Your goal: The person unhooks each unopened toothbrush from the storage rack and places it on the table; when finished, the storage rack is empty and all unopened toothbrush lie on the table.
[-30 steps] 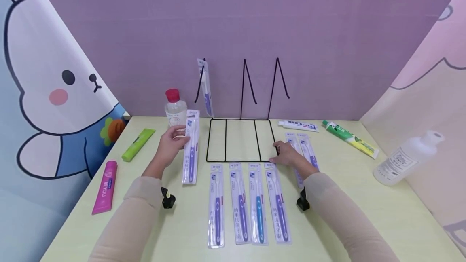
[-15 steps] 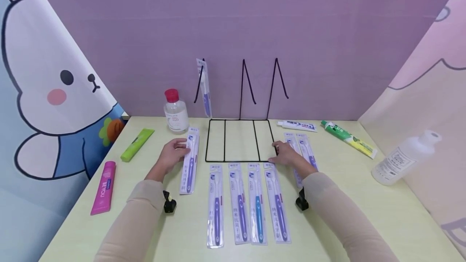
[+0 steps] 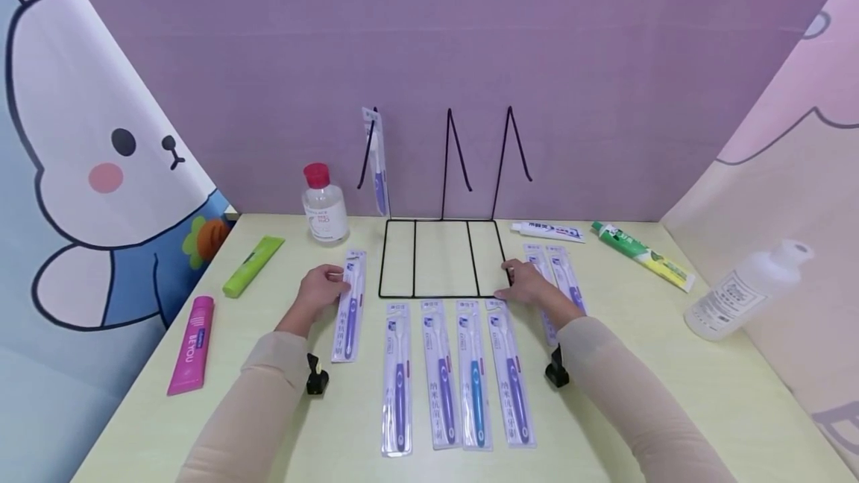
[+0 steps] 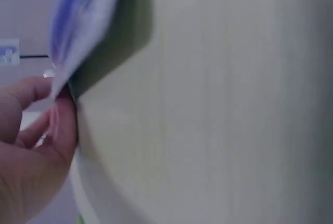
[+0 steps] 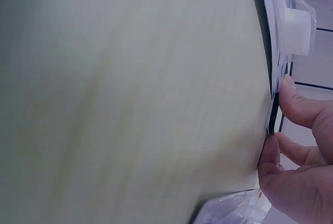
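Observation:
My left hand pinches the edge of a packaged toothbrush with a purple handle, left of the black wire rack. In the left wrist view the toothbrush pack tilts up from the table, with its shadow beneath. At the rack's front right corner, my right hand holds the wire between thumb and fingers, as the right wrist view shows at the black wire. One toothbrush pack hangs on the rack's left hook; the middle and right hooks carry nothing.
Several toothbrush packs, one with a blue handle, lie in front of the rack. Two packs lie beyond the right hand. Around them are a red-capped bottle, a white bottle, and pink, green and white tubes.
My left hand has brought the toothbrush pack down and toward me, away from the red-capped bottle that it partly covered. My right hand has stayed at the rack corner.

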Tool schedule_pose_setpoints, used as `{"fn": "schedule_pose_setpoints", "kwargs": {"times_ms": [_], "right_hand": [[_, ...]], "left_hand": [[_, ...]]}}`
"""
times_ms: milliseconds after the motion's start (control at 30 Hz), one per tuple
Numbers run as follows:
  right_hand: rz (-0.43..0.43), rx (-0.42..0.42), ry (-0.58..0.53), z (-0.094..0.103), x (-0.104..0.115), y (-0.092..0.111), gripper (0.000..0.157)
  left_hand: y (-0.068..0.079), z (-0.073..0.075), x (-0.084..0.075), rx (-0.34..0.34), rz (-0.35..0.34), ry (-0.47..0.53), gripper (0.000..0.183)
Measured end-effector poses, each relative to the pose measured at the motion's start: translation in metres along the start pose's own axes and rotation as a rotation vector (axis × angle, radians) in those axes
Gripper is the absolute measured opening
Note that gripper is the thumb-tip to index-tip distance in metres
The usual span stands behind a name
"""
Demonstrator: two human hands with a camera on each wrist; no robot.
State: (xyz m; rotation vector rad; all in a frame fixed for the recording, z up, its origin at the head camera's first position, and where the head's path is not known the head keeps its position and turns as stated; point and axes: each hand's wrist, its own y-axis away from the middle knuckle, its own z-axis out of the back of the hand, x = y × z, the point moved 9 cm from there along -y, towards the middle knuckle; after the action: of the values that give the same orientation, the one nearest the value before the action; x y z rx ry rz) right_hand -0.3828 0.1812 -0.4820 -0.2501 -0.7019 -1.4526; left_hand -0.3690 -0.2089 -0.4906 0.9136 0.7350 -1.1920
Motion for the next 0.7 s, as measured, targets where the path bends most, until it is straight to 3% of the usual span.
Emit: {"fn": "schedule_pose_setpoints", "kwargs": {"times_ms": [167, 267, 433, 600, 700], "right_hand": [[-0.004, -0.001, 0.004, 0.000, -0.002, -0.002, 0.071], [-0.003, 0.000, 0.013, -0.002, -0.003, -0.003, 0.070], [-0.010, 0.002, 0.015, -0.003, -0.002, -0.001, 0.070], [-0.013, 0.003, -0.013, -0.002, -0.001, 0.001, 0.069], [-0.005, -0.004, -0.010, -0.001, 0.000, 0.001, 0.069]], "left_hand": [[0.000, 0.006, -0.010, -0.021, 0.016, -0.229, 0.042], [-0.003, 0.010, -0.022, -0.009, 0.022, -0.285, 0.044], [-0.010, 0.013, -0.070, -0.004, -0.099, -0.187, 0.045], [-0.022, 0.019, -0.128, -0.058, -0.276, 0.013, 0.042], [-0.029, 0.023, -0.153, -0.105, -0.345, 0.122, 0.040]]}}
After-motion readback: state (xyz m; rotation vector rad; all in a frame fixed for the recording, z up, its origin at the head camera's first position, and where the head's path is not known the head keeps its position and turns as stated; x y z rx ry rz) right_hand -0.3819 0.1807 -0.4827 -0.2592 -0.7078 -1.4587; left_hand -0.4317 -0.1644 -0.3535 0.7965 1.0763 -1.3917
